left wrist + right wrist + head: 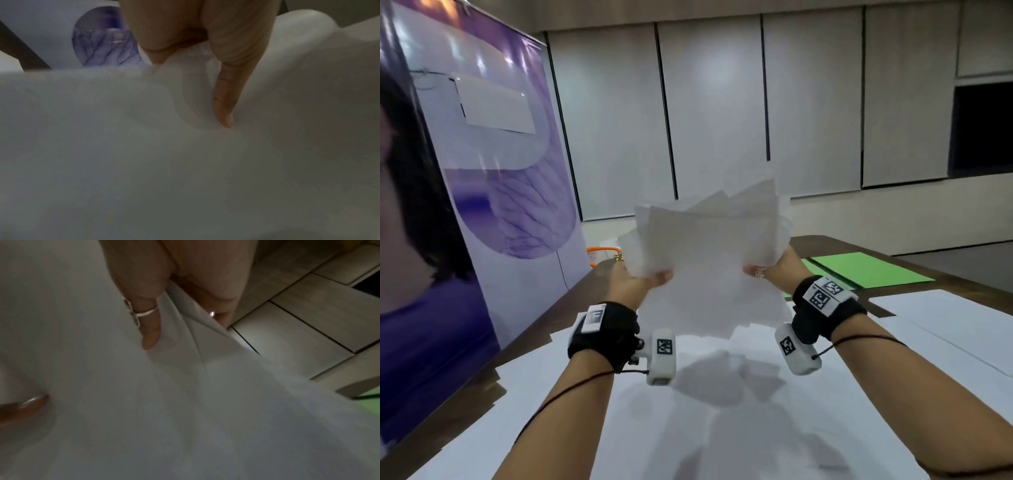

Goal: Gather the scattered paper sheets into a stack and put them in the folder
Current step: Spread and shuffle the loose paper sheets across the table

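Observation:
A loose, uneven bundle of white paper sheets (709,253) is held upright in the air above the table, its corners fanned out at the top. My left hand (643,275) pinches the bundle's left edge, thumb on the near face. My right hand (763,270) pinches the right edge, a ring on the thumb. In the left wrist view the thumb (224,104) presses into the paper sheets (164,162). In the right wrist view the ringed thumb (148,331) clamps the paper sheets (185,402) against fingers behind. The green folder (866,270) lies open and flat on the table, to the right and beyond my right hand.
Large white sheets (722,428) cover the brown table (571,291) below the bundle. A tall purple banner (482,205) stands close on the left. An orange-rimmed object (602,251) sits beyond the table's far left. Pale wall panels (722,102) fill the background.

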`<move>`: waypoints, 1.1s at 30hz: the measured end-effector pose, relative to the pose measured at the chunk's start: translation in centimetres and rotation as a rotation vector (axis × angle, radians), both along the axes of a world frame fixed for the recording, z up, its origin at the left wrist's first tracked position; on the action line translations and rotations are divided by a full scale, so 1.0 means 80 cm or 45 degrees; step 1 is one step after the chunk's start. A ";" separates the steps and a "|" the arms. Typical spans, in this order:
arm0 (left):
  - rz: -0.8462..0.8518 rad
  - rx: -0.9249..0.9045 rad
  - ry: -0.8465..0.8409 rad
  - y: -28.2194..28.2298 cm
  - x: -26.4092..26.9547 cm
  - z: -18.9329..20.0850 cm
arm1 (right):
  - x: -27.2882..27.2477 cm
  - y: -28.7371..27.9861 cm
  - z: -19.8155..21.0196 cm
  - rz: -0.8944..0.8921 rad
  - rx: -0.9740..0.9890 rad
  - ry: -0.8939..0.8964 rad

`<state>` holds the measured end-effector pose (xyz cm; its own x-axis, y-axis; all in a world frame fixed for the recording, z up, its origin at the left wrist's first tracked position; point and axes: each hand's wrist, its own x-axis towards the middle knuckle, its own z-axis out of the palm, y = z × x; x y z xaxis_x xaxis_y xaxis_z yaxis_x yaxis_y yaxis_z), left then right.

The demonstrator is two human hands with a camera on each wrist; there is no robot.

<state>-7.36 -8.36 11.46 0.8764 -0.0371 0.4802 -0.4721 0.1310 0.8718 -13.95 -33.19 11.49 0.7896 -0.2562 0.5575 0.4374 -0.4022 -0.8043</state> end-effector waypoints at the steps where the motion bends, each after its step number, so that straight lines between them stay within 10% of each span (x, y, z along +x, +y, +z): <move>1: -0.002 0.005 0.001 -0.005 -0.002 0.000 | 0.001 0.001 -0.003 -0.026 0.018 -0.004; 8: -0.044 0.113 -0.011 -0.007 -0.008 0.010 | 0.001 -0.014 0.002 0.176 0.560 -0.130; 33: 0.300 0.079 -0.270 -0.051 -0.043 0.055 | -0.018 0.009 0.026 0.105 0.307 -0.043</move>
<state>-10.78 -12.40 15.86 0.7452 0.1199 0.6560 -0.6549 -0.0539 0.7538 -15.42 -32.50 13.56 0.7955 -0.3203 0.5144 0.4888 -0.1627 -0.8571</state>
